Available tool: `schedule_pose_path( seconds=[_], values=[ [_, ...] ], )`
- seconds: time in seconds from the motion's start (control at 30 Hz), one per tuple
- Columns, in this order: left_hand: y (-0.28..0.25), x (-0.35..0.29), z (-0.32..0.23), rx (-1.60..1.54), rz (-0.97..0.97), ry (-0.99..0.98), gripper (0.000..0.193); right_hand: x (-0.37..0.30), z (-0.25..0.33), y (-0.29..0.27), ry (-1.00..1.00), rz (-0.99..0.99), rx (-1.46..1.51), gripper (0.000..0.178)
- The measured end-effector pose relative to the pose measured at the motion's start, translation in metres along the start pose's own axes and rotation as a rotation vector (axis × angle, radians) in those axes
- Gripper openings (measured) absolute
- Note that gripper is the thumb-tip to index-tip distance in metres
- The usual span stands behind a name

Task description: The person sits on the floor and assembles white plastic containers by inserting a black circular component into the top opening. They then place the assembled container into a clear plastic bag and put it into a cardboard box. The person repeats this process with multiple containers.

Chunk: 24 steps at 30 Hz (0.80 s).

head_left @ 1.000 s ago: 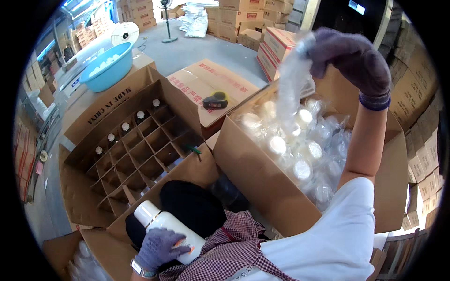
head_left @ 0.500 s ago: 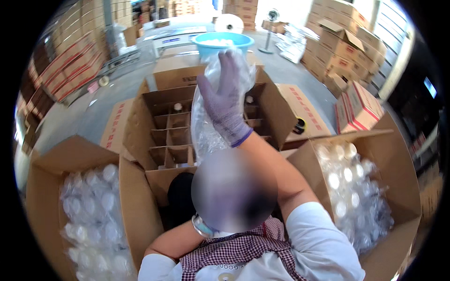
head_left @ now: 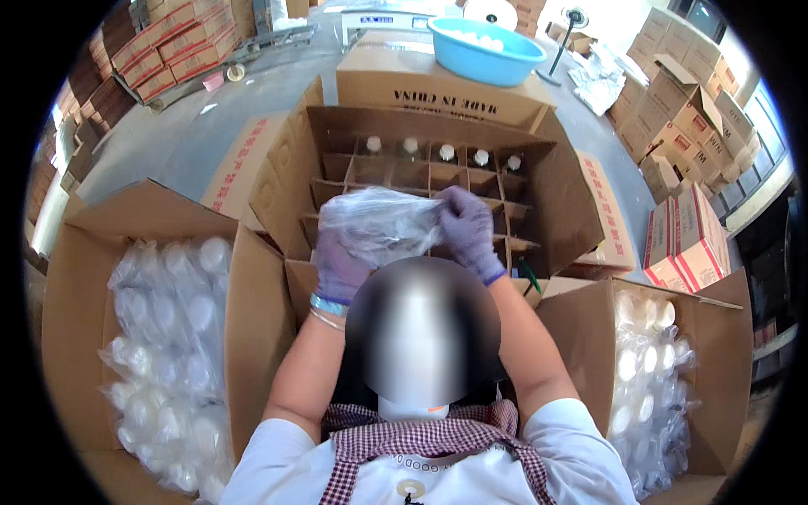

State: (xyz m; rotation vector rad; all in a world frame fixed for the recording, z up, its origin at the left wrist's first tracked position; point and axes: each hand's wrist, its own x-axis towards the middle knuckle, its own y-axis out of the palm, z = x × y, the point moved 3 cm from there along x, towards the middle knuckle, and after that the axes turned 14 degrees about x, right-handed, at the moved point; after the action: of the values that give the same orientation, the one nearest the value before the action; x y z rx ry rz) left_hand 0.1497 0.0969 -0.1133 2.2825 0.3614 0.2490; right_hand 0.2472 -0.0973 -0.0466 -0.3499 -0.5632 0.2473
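Note:
A crumpled clear plastic bag (head_left: 379, 225) is stretched between my two gloved hands, above the near part of a divided carton (head_left: 286, 220). My left hand (head_left: 341, 263) grips its left side, with the fingers mostly covered by the film. At the bag's right edge, my right hand (head_left: 470, 229) is closed with bent fingers pinching the plastic. Bottles with white caps (head_left: 447, 153) stand in the carton's far row of cells. A blurred round patch hides what lies just below my hands.
Open cartons holding plastic-wrapped, white-capped bottles stand left (head_left: 172, 320) and right (head_left: 644, 362). Behind the divided carton, a blue basin (head_left: 486, 57) with white items sits on a closed carton (head_left: 370, 84). Stacked cartons (head_left: 686, 109) and a stand fan (head_left: 574, 18) are farther back.
My right hand was raised and spread beside the long hanging bag; it has come down and closed on the bag's edge. The bag is now bunched lower, and my left hand has come into sight.

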Motion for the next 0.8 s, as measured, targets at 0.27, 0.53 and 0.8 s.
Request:
schedule_pose_path(
  seconds=[0.27,0.53,0.8],
  values=[
    [-0.034,-0.037,0.023,1.527,0.349,0.354,0.048,-0.095,-0.084,-0.009,-0.104,0.285,0.001,0.014],
    [0.024,-0.17,-0.021,1.581,0.419,0.6,0.039,-0.204,0.047,-0.069,0.009,0.682,0.429,0.02],
    [-0.001,-0.169,-0.021,1.745,0.375,0.139,0.029,-0.207,0.066,-0.062,0.032,0.364,0.316,0.023]
  ],
)
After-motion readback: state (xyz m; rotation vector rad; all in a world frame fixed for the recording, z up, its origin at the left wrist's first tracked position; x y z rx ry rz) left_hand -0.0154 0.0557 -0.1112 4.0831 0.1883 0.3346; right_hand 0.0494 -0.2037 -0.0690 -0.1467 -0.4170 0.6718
